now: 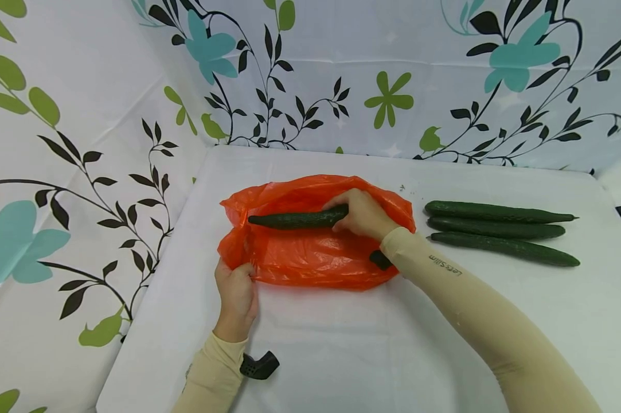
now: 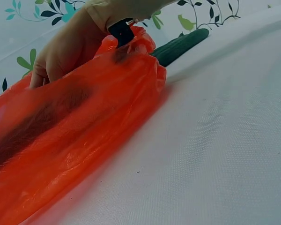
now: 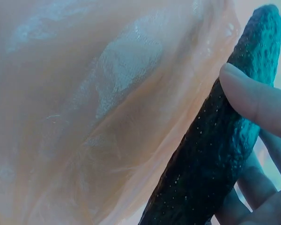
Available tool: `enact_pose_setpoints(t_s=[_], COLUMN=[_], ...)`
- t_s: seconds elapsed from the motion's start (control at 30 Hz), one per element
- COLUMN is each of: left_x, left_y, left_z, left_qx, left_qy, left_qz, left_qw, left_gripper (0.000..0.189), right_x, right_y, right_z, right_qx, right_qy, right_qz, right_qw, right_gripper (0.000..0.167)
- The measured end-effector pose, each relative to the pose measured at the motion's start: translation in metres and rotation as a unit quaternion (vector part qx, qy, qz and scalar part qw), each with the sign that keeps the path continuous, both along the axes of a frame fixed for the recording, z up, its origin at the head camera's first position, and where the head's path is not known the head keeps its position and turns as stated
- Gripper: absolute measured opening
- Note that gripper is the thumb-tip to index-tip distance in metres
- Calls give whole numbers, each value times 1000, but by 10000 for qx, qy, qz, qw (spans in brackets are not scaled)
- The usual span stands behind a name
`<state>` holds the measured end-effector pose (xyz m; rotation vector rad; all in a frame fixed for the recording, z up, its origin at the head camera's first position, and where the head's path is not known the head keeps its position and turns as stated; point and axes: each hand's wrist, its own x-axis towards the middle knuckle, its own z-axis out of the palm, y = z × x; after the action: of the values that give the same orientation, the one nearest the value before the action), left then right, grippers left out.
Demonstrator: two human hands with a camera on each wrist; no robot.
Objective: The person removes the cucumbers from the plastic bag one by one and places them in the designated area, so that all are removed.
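A dark green cucumber (image 1: 300, 221) lies lengthwise within the mouth of a red plastic bag (image 1: 310, 258). My right hand (image 1: 360, 213) grips its right end, and in the right wrist view the thumb (image 3: 253, 96) presses on the cucumber's (image 3: 201, 150) bumpy skin with fingers round the far side. At the bag's lower left corner, my left hand (image 1: 237, 295) pinches the plastic between thumb and fingers. The left wrist view shows the bag (image 2: 84, 140) from the side, with a dark long shape showing through the thin film.
Three more cucumbers (image 1: 496, 229) lie side by side on the white table (image 1: 331, 344), right of the bag. A cloth printed with flowers and leaves (image 1: 310, 86) hangs behind the table and at its left. Each wrist carries a black camera mount (image 1: 260, 365).
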<state>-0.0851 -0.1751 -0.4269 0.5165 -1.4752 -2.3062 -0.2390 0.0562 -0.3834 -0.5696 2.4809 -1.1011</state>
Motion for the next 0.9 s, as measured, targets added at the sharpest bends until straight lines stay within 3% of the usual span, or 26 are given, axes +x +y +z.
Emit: enact_pose_setpoints(t_s=[0.2, 0.4, 0.63, 0.9], left_x=[-1, -3, -4, -3], left_y=[-3, -5, -5, -4], left_z=[1, 1, -2, -3], left_qx=[-52, -38, -42, -23], left_qy=[126, 283, 446, 560], left_qz=[214, 323, 514, 454], left_qw=[9997, 9991, 9977, 9974], left_gripper=[74, 75, 70, 62], right_x=[5, 6, 14, 17], right_y=[2, 7, 9, 9], right_z=[3, 1, 2, 1], right_qx=[-49, -419, -1331, -2054], right_qy=[-145, -289, -668, -785], right_qz=[241, 965, 1449, 1949], right_qw=[9996, 9940, 9782, 9559], right_gripper=[40, 40, 41, 42])
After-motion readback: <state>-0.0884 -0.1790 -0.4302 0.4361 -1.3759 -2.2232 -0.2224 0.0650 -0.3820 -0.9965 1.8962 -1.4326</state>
